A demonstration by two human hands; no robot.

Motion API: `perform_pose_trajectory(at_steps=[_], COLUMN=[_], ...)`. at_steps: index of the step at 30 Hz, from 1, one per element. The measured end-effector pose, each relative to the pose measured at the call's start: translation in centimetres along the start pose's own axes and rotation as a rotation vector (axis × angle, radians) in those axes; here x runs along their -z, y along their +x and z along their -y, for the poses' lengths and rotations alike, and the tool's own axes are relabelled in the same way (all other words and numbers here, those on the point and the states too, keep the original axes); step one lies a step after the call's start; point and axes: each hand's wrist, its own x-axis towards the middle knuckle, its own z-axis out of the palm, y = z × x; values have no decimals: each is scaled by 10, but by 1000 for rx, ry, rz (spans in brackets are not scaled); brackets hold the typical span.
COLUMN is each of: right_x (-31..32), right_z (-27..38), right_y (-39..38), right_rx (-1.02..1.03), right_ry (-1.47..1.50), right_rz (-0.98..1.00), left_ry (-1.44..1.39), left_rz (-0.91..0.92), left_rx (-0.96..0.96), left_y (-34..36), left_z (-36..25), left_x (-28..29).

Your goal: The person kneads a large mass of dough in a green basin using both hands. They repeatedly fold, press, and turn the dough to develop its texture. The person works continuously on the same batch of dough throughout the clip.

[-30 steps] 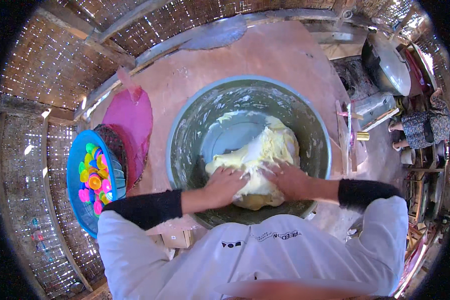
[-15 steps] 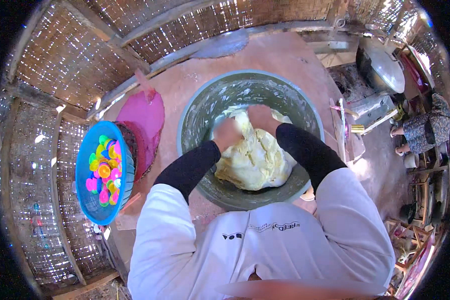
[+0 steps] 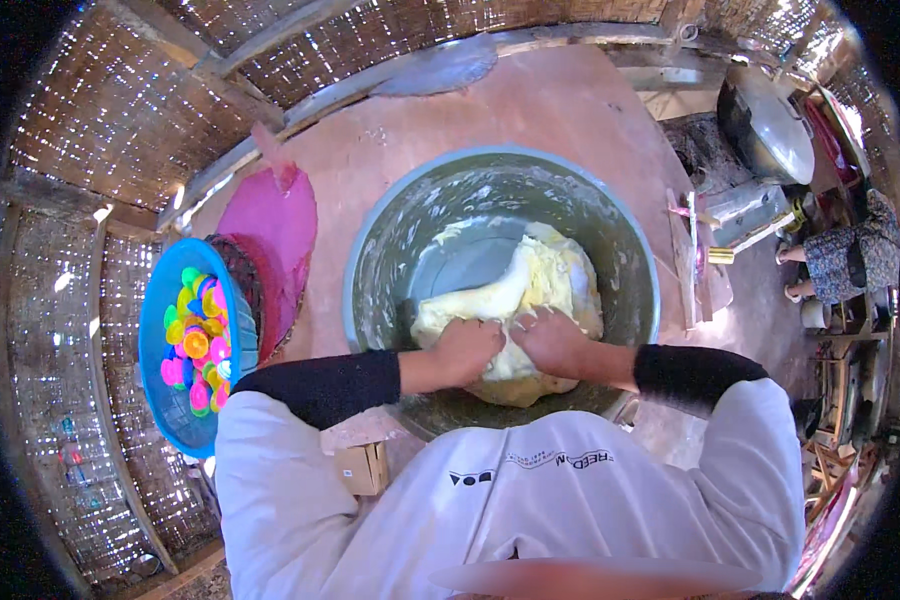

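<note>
A large round basin, dark green inside with a pale blue-grey rim, holds a big mass of pale yellow dough. White smears cling to its inner wall. My left hand is closed on the near left part of the dough, with its fingers curled over. Beside it, my right hand grips the dough too, its knuckles up and fingertips partly sunk in. The two hands almost touch. From the left, a thick flap of dough stretches up to the right, and the basin's bottom shows beyond it.
A blue plastic basin of colourful small plastic moulds stands at left, beside a pink oval sheet. A lidded pot sits at the far right. Another person stands at right. A cardboard box lies near my left elbow.
Both hands have come from the dough's far side back toward my body, and my elbows have spread outward. The dough has shifted nearer, baring the basin's bottom on the far side.
</note>
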Motion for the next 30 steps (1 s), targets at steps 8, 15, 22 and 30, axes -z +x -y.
perform_pose_trajectory(at_steps=[8, 15, 22, 30], right_x=[-17, 43, 32, -28], right_z=[-35, -40, -79, -130], right_y=[93, 10, 2, 69], right_rx=[-286, 157, -575, -1067], right_ry=[2, 267, 570, 786], right_rz=[12, 187, -194, -243], left_ry=[-155, -50, -533, -1418], left_rz=[38, 321, -279, -32], left_rx=[311, -115, 322, 206], left_y=[57, 12, 86, 179], left_z=[59, 53, 141, 177], left_x=[11, 91, 51, -44])
